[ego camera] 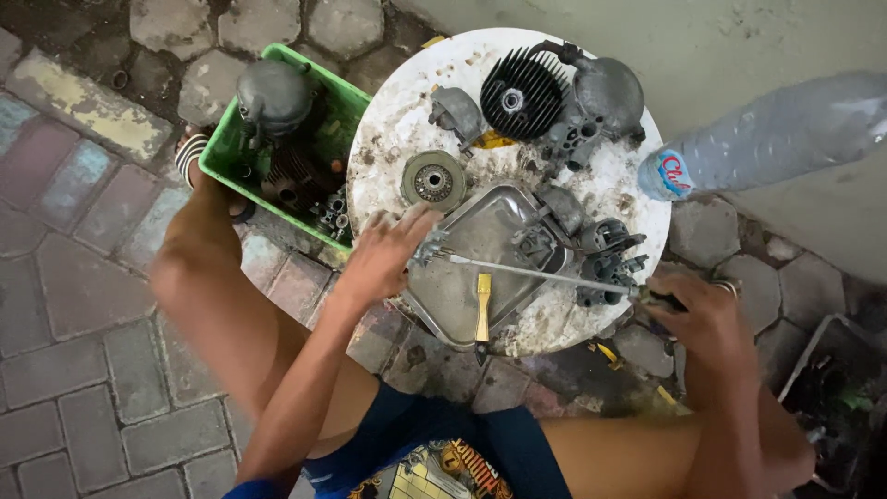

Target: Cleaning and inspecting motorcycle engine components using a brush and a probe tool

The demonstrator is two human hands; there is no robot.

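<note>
Gripping screwdriver point(545, 273) in right hand point(707, 319), left hand point(383, 254) fingers seemingly pinching small part point(427, 248) at tip; could slip, gouging fingertips beside tray point(462, 296).

A single view, from a camera on the person's head, looks almost straight down. It sits fairly close above a round white worktop point(610, 185), which fills the upper middle of the frame. The wearer's own knees, arms and both hands enter from the bottom edge. Paved ground point(74, 277) spreads at the left, a pale wall point(739, 46) closes the upper right corner.
</note>
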